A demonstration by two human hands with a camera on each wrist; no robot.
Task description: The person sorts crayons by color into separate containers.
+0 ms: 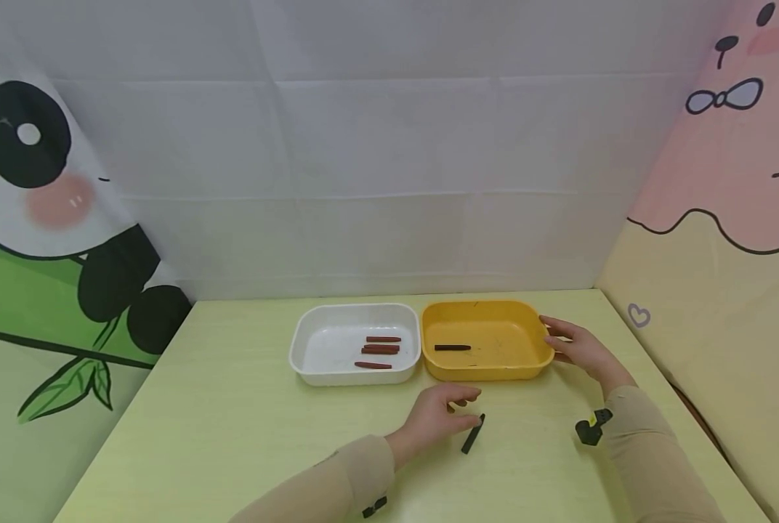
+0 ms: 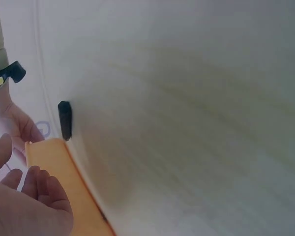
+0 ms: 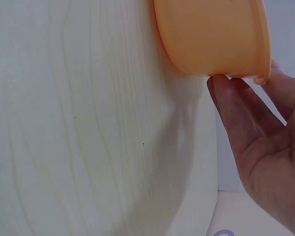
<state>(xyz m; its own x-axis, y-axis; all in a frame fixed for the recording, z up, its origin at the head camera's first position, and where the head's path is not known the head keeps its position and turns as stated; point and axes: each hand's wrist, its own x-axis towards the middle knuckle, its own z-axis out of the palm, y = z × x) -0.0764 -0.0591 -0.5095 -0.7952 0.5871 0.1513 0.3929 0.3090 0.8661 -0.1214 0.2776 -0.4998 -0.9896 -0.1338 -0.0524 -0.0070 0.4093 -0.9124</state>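
Note:
On the table a black crayon point(image 1: 473, 434) lies at a slant, also in the left wrist view as a dark stick point(image 2: 65, 120). My left hand point(image 1: 434, 421) hovers beside it, thumb tip near its upper end, fingers loosely bent with nothing between them point(image 2: 34, 201). My right hand point(image 1: 584, 350) holds the right end of a yellow tray point(image 1: 494, 374); in the right wrist view its fingers point(image 3: 231, 108) rest against the outer wall below the rim. One black crayon point(image 1: 453, 347) lies inside that tray.
A white tray point(image 1: 307, 363) with several red-brown crayons point(image 1: 379, 349) stands directly left of the yellow one. Both are on a pale wooden table point(image 1: 232, 407). A white cloth wall point(image 1: 376, 160) rises behind, with printed cartoon panels on either side.

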